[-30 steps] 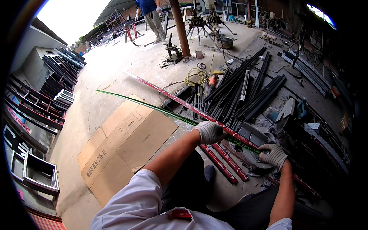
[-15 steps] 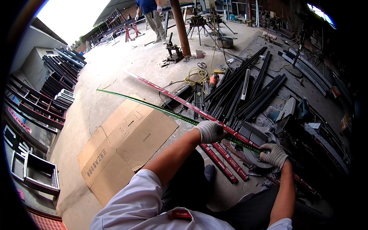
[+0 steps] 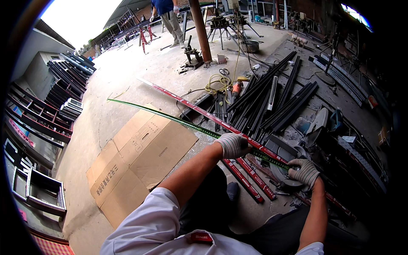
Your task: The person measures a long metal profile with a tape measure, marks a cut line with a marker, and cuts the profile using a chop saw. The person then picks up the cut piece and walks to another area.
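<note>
A long red-and-white wrapped bar (image 3: 191, 105) slants from the upper left down to the right across my front. Beside it runs a green tape measure blade (image 3: 170, 119), its far end reaching past the cardboard. My left hand (image 3: 233, 146), in a striped knit glove, is closed on the blade next to the bar. Farther right, my right hand (image 3: 303, 171), gloved alike, is closed at the blade's near part; the tape case is not visible. Two shorter red-wrapped bars (image 3: 243, 182) lie below, near my shoe.
Flattened cardboard (image 3: 140, 153) lies on the concrete at left. Black metal profiles (image 3: 272, 97) are heaped ahead right, near a yellow cable (image 3: 216, 85). A rusty post (image 3: 199, 34) and another person (image 3: 168, 19) stand farther off. Window frames (image 3: 44, 193) line the left.
</note>
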The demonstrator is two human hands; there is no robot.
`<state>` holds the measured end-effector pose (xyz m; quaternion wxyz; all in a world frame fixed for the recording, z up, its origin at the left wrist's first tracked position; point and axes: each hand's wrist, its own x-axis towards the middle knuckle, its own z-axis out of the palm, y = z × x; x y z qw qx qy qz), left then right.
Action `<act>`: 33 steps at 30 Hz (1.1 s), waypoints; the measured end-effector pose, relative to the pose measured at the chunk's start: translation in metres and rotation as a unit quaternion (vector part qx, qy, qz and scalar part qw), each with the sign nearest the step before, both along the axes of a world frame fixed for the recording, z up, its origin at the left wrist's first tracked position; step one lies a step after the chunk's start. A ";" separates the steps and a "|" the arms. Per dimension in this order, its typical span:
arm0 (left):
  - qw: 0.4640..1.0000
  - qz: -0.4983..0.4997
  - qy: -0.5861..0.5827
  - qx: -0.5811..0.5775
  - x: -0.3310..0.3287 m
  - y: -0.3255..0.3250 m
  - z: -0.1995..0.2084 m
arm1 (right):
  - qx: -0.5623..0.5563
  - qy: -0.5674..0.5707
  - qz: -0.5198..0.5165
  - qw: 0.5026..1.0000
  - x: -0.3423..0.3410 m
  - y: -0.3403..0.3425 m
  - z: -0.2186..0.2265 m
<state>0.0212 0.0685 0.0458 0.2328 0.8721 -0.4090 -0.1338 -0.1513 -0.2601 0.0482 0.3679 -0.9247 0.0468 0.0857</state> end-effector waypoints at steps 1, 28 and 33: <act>1.000 -0.001 -0.001 0.001 0.000 0.000 -0.001 | 0.000 -0.002 0.000 1.000 0.000 -0.001 -0.001; 1.000 0.003 0.006 0.023 0.002 -0.001 -0.003 | -0.011 0.012 0.004 1.000 0.000 0.002 0.002; 1.000 -0.001 0.006 0.017 0.005 0.000 -0.007 | -0.011 0.006 0.004 1.000 0.001 -0.001 -0.003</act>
